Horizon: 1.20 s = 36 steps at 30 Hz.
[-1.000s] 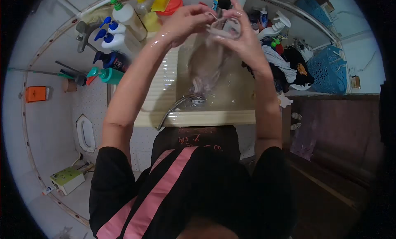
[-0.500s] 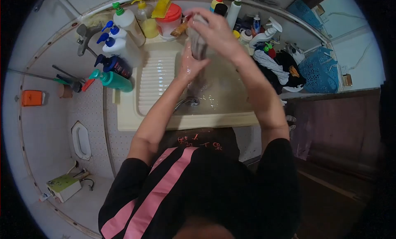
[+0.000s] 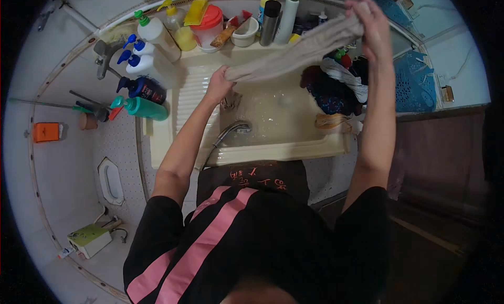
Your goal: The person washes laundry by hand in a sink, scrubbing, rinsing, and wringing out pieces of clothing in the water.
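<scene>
A wet, light grey-beige cloth (image 3: 299, 52) is stretched in a slant above the sink basin (image 3: 273, 107). My left hand (image 3: 218, 83) is closed round its lower left end, over the inner edge of the ribbed washboard (image 3: 194, 99). Up at the right, my right hand (image 3: 371, 28) grips the higher end, slightly blurred. A short bit of the cloth hangs below my left hand. Under the stretched cloth, shallow water lies in the basin, with a metal shower hose (image 3: 223, 133) at its near edge.
Pump bottles (image 3: 152, 70) stand left of the washboard. Behind the basin are a red-lidded tub (image 3: 207, 31), a white cup (image 3: 245, 34) and tall bottles (image 3: 286, 18). Dark and white clothes (image 3: 336, 89) are piled at the right, beside a blue basket (image 3: 417, 83).
My hands have moved apart, the right one up and to the right, the left one slightly left. The cloth, bunched between them before, is now pulled out long.
</scene>
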{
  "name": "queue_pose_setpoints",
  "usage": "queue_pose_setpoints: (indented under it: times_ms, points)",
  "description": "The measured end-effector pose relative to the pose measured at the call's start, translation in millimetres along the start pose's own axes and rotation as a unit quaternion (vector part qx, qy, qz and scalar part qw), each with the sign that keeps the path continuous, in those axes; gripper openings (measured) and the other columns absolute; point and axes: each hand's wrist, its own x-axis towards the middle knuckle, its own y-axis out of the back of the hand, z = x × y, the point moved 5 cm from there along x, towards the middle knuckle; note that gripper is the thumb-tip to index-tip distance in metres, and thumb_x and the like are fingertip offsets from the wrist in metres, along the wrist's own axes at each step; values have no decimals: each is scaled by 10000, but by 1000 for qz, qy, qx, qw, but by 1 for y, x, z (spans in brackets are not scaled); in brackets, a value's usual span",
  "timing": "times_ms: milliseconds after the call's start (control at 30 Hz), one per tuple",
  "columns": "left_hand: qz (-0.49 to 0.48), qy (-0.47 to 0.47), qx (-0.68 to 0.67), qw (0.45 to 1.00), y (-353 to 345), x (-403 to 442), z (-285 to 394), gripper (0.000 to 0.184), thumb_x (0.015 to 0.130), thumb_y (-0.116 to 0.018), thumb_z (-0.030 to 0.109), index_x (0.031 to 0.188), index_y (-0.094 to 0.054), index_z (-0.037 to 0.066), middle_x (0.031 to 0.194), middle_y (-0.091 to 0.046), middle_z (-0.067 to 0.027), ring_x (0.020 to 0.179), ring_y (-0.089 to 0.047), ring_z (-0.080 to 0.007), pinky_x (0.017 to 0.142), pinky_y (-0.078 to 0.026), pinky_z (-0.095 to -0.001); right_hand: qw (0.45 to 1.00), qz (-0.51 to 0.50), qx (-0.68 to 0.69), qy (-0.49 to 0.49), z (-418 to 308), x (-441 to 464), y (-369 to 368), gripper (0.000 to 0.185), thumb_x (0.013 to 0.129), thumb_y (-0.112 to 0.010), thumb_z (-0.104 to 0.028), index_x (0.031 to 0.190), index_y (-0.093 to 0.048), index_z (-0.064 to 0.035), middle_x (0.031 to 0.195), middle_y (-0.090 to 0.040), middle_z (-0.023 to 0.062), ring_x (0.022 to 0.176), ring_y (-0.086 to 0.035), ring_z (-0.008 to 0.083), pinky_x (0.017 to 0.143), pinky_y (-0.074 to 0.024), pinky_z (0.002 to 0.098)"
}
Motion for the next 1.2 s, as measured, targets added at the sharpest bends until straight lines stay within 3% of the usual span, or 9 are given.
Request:
queue_pose_setpoints:
  times_ms: [100, 333, 433, 500, 600, 700, 800, 900, 1200]
  points:
    - [-23, -37, 68, 997, -9, 0, 29, 602, 677, -608, -29, 1238, -413, 72, 879, -546, -87, 789, -529, -162, 703, -444, -294, 972, -91, -206, -65, 89, -58, -34, 404, 801, -646, -148, 1191, -575, -67, 1004, -595, -6, 873, -540, 85, 803, -437, 234]
    - [-120, -85, 126, 981, -71, -21, 48, 802, 660, -659, 33, 1366, -285, 105, 948, -548, -147, 867, -550, -264, 799, -454, -380, 961, -194, -168, -100, 214, -186, -155, 558, 674, -692, -77, 1210, -538, -61, 1149, -592, 133, 1061, -571, 288, 890, -453, 327]
    - [-17, 123, -99, 987, -54, -39, -29, 657, 718, -671, 185, 1271, -362, 11, 1029, -551, -182, 918, -559, -304, 806, -467, -422, 935, -169, -203, -235, 234, -195, -156, 544, 665, -679, -38, 1189, -535, -38, 1140, -584, 144, 1033, -580, 291, 880, -457, 324]
    - [83, 240, -274, 928, -48, -57, -54, 647, 742, -672, 284, 1234, -380, -18, 1063, -543, -199, 938, -558, -322, 809, -465, -468, 961, -152, -145, -182, 240, -199, -161, 505, 667, -663, -5, 1155, -536, -18, 1116, -582, 146, 991, -593, 295, 858, -467, 328]
    - [23, 620, -546, 563, -85, -111, -30, 732, 797, -502, 636, 1147, -462, -5, 1209, -483, -224, 1086, -512, -366, 867, -382, -637, 973, -110, -40, -198, 223, -200, -163, 470, 673, -636, 11, 1133, -545, -26, 1105, -583, 127, 1022, -571, 306, 885, -450, 350]
    - [-128, 355, -724, 577, -106, -89, 22, 658, 798, -515, 641, 1100, -527, 57, 1188, -524, -165, 1121, -496, -355, 928, -363, -616, 975, -162, -128, -77, 198, -208, -170, 393, 699, -603, 0, 1089, -563, -35, 1099, -605, 138, 1038, -568, 276, 905, -426, 364]
    - [-16, 300, -780, 548, -130, -58, -13, 409, 820, -545, 482, 1088, -564, 173, 1141, -576, -106, 1068, -528, -319, 933, -379, -570, 907, -304, -274, 98, 148, -211, -159, 420, 737, -566, -56, 1156, -538, -75, 1163, -553, 108, 1157, -460, 297, 966, -383, 372]
    - [84, 341, -752, 558, -123, -47, 7, 239, 800, -588, 269, 986, -560, 121, 982, -590, -139, 932, -562, -309, 887, -438, -515, 980, -155, -124, -7, 127, -193, -120, 377, 768, -547, -89, 1145, -537, -80, 1152, -553, 97, 1128, -474, 276, 941, -396, 364]
    - [16, 175, -970, 170, -107, -50, 120, 441, 774, -647, 244, 1078, -478, -26, 914, -527, -122, 812, -515, -225, 767, -486, -337, 739, 112, 599, -287, 226, -213, -195, 270, 862, -492, -185, 1112, -535, -94, 1121, -552, 64, 1042, -516, 211, 867, -434, 341]
